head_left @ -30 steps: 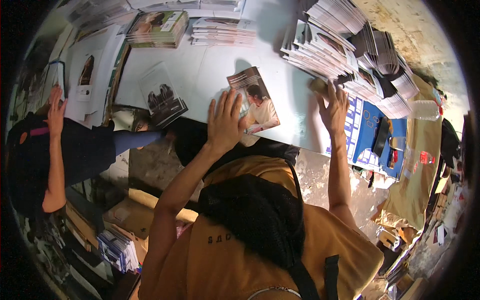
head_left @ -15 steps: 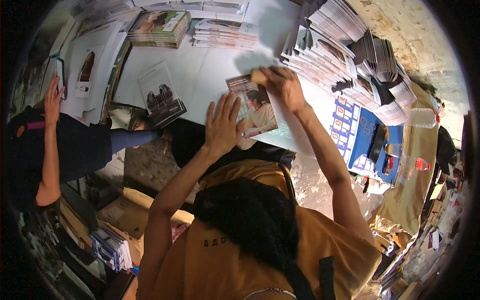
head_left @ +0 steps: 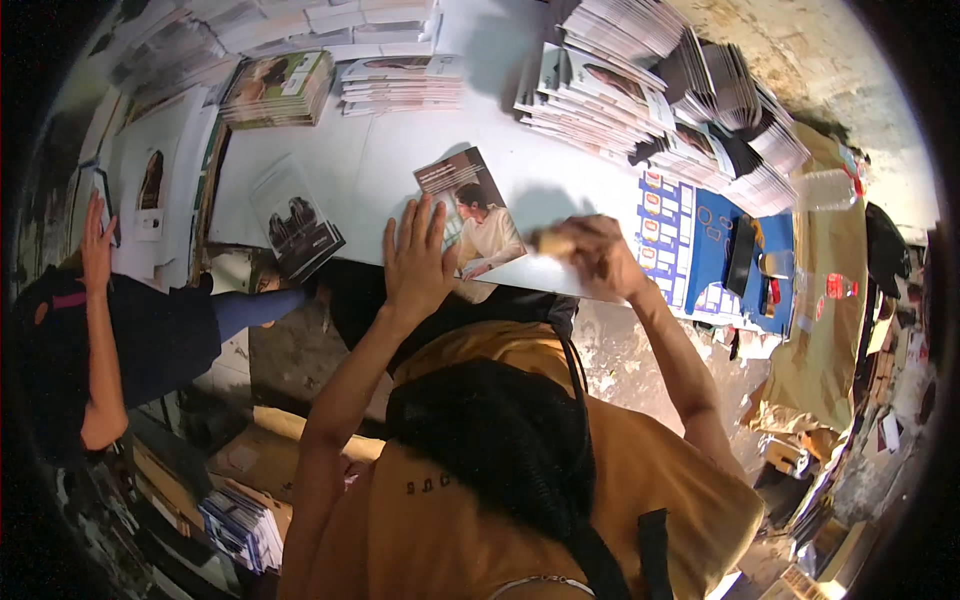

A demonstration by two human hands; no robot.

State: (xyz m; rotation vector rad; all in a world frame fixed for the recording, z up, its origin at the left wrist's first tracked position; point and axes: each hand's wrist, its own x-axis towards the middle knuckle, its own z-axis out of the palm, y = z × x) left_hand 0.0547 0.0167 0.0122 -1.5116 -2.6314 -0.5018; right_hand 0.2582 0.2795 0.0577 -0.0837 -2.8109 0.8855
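Note:
On the white tabletop (head_left: 375, 155) lies a folded leaflet (head_left: 488, 222) with a picture of a person in a cream top. My left hand (head_left: 415, 265) rests flat on its left part, fingers stretched out. Just right of the leaflet's edge, my right hand (head_left: 605, 258) grips a small tan block (head_left: 553, 242); motion blurs both, and I cannot tell what the block is made of. To the left lies another leaflet (head_left: 300, 228) with a dark picture, at the table's near edge.
Tall stacks of leaflets (head_left: 600, 95) stand at the back right, with smaller piles (head_left: 400, 82) at the back. A blue printed sheet (head_left: 708, 225) and plastic bottles (head_left: 825, 190) lie to the right. At far left, another person's hand (head_left: 97, 245) touches a dark-edged object.
My right hand has swept with the tan block from the leaflet's top corner down and to the right, off the leaflet. My left hand stays on the leaflet. The view has shifted slightly.

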